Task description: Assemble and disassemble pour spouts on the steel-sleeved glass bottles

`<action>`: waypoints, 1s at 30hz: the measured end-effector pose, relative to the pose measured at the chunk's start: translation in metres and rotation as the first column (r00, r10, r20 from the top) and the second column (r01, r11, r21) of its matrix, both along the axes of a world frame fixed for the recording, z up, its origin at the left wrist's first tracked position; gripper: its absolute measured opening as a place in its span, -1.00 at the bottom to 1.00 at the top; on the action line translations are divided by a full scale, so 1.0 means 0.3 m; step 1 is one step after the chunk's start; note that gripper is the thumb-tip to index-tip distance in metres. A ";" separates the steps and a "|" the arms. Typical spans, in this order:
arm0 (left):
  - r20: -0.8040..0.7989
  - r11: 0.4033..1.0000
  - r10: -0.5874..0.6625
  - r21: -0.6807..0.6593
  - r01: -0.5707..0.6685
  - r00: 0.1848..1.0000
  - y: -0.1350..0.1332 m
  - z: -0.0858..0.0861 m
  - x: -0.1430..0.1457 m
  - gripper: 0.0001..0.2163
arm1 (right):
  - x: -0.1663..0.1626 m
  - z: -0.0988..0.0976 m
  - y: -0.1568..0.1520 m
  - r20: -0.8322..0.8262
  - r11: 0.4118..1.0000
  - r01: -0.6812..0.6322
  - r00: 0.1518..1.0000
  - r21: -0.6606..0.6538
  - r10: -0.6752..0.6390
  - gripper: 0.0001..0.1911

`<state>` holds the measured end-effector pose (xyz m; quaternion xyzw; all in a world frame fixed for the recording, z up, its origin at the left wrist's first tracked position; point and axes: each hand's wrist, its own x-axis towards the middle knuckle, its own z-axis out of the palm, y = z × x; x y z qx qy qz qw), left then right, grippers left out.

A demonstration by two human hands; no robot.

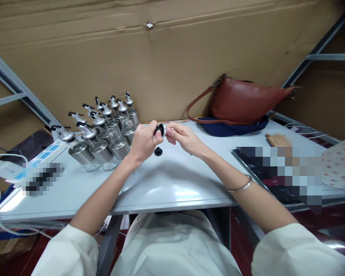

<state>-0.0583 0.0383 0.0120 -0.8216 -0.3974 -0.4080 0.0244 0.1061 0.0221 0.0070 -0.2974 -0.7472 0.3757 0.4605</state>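
Left grip (pixel 146 141): a silver-rimmed cap (pixel 163 130) is being pinched near the black stopper (pixel 158 151), best being kept steady; right grip's (pixel 179 136) hold is being hidden.

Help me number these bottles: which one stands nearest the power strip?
The leftmost bottle in the front row, beside the power strip; the others stand farther right or farther back.

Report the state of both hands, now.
Left hand: closed, holding a black-and-silver bottle top.
Right hand: curled at that top's silver end; whether it grips anything cannot be told.
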 end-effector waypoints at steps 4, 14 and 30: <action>0.196 0.980 -0.084 -0.161 0.117 0.977 -0.047 0.022 0.008 -0.79 | 0.020 0.029 -0.007 0.225 0.824 0.198 0.905 0.531 -0.362 -0.60; 0.620 0.653 -0.135 -0.531 0.540 0.773 -0.240 0.102 -0.017 -0.57 | 0.008 0.091 -0.008 0.330 0.654 0.090 0.807 0.751 -0.489 -0.68; -0.452 0.888 0.026 -0.400 -0.228 0.892 -0.191 -0.068 -0.144 -0.85 | 0.072 -0.095 0.164 0.483 0.897 0.214 0.781 0.387 -0.395 -0.86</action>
